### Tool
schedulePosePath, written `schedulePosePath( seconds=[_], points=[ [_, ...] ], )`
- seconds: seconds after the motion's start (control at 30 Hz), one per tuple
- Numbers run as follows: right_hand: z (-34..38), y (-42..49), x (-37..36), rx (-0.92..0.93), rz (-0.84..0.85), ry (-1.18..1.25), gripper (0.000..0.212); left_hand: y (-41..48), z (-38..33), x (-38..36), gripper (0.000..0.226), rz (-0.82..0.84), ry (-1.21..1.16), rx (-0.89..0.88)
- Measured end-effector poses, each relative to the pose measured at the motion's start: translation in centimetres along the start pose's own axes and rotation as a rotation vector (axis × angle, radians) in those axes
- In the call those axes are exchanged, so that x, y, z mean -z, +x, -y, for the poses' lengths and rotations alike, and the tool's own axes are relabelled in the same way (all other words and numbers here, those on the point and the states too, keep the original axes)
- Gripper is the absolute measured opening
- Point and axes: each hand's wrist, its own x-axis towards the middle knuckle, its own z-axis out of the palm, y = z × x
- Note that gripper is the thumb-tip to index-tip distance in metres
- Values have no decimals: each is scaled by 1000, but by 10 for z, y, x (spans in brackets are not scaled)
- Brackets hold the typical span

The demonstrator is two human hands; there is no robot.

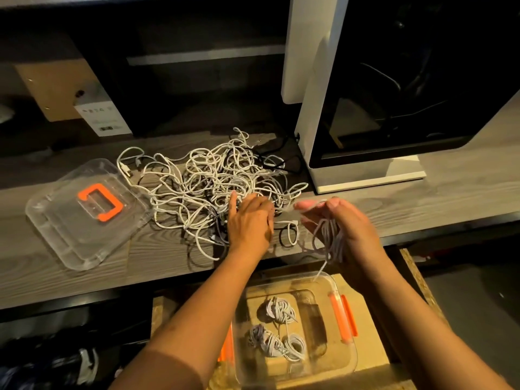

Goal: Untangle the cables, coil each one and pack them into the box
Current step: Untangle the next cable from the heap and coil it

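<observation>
A tangle of white cables (208, 178), with a few black ones mixed in, lies on the grey wooden desk (464, 190). My left hand (249, 223) rests on the pile's near right side, fingers reaching into the strands. My right hand (346, 229) holds a partly wound coil of white cable (330, 240) looped over its fingers, thumb and fingertips pinching the strand that runs toward the pile. Below the desk edge a clear plastic box (349, 358) with orange latches holds three coiled white cables (277, 330).
The box's clear lid (64, 237) with an orange handle lies on the desk at the left. A white machine with a dark window (394, 94) stands at the back right. A small white carton (102, 116) and cardboard sit at the back left.
</observation>
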Motion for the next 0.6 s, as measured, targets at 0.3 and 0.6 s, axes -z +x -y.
schedulePosePath(
  seconds=[0.3,0.6],
  points=[
    [-11,11,12,-309,274,-1250,30,10,-2,15,34,36,64,46],
    [14,14,29,-33,-125,-303,18,0,6,26,28,30,22,-17]
  ],
)
